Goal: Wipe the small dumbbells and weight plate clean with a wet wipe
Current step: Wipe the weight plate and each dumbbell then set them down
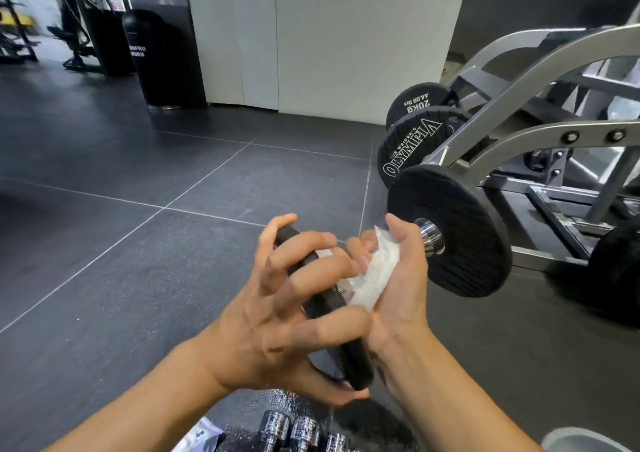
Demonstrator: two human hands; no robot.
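A small black weight plate (355, 354) is held edge-on in mid-air, the left grip (277, 316) curled round its rim. The right grip (398, 278) clutches a white wet wipe (375, 275) against its face. Chrome dumbbells (304, 431) lie below both grips.

Two hands, one left hand (277, 313) and one right hand (398, 278), meet at one small weight plate (358, 361), with one wet wipe (375, 275) against it. Below that plate show three chrome dumbbell ends (304, 429). To its right, four large black plates (450, 240) sit on one grey machine (540, 132).
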